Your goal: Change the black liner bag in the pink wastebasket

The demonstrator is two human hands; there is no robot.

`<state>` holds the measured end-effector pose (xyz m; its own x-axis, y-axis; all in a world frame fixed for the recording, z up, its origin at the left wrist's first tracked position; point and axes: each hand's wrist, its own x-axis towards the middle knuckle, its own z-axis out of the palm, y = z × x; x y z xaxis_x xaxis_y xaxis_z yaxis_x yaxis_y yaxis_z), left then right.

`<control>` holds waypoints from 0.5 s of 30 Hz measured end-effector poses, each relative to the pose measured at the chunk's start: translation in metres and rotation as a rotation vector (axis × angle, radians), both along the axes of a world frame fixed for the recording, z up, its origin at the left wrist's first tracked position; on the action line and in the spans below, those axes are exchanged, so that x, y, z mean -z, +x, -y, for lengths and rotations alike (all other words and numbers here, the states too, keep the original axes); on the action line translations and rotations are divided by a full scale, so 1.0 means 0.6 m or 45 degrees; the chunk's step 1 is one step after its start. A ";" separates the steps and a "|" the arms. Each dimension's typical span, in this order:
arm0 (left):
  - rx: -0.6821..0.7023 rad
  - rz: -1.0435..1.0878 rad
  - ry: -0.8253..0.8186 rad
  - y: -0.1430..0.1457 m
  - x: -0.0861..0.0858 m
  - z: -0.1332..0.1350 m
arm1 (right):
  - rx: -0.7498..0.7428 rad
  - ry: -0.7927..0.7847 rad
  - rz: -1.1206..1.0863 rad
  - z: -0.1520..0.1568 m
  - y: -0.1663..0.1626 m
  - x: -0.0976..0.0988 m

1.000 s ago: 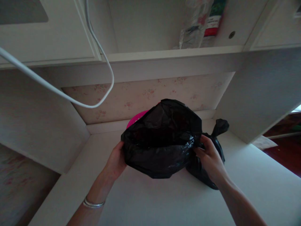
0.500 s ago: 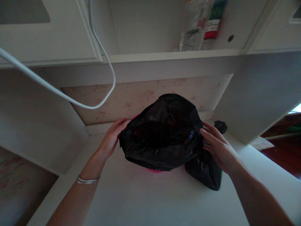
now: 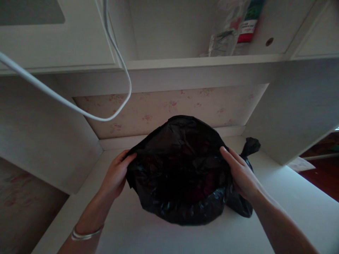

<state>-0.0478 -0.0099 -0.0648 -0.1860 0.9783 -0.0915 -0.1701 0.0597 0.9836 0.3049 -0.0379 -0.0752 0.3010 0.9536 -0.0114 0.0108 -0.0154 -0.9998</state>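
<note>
A black plastic garbage bag (image 3: pixel 180 169) faces me with its mouth spread wide. My left hand (image 3: pixel 116 174) pinches the left side of the rim, thumb over the edge. On the opposite side, my right hand (image 3: pixel 243 176) grips the rim with the thumb on the inside. Dark red shows faintly through the bag's inner wall; the lower part of the interior is too dark to make out. Behind my right hand, a second black bag (image 3: pixel 243 208) with a bunched top stands on the white surface (image 3: pixel 127 229), partly hidden.
A white cable (image 3: pixel 87 114) loops down in front at the left. Above is an open cabinet shelf (image 3: pixel 169 63) holding a clear plastic package (image 3: pixel 225 42) and a red-and-green package (image 3: pixel 249 26). White side panels (image 3: pixel 296 106) flank the surface, with floral wallpaper (image 3: pixel 169 106) behind.
My fingers have closed on the rim of the bag on both sides. Its mouth is wider and its front edge lower. The pink edges seen beneath the bag are now covered.
</note>
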 end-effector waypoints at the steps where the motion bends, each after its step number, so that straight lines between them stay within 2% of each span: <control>1: 0.018 0.027 -0.062 -0.006 -0.001 0.014 | 0.010 -0.009 0.039 0.006 -0.001 -0.001; 4: 0.087 0.126 -0.207 -0.027 0.000 0.048 | -0.026 -0.034 0.083 0.017 -0.006 -0.005; 7: 0.150 0.213 -0.237 -0.048 0.003 0.063 | -0.162 -0.081 -0.015 0.019 -0.016 -0.007; 11: 0.179 0.156 -0.229 -0.061 0.003 0.059 | -0.270 -0.134 -0.101 0.013 -0.030 -0.005; 15: 0.095 0.053 -0.152 -0.051 0.005 0.044 | -0.327 -0.176 -0.030 0.003 -0.036 -0.001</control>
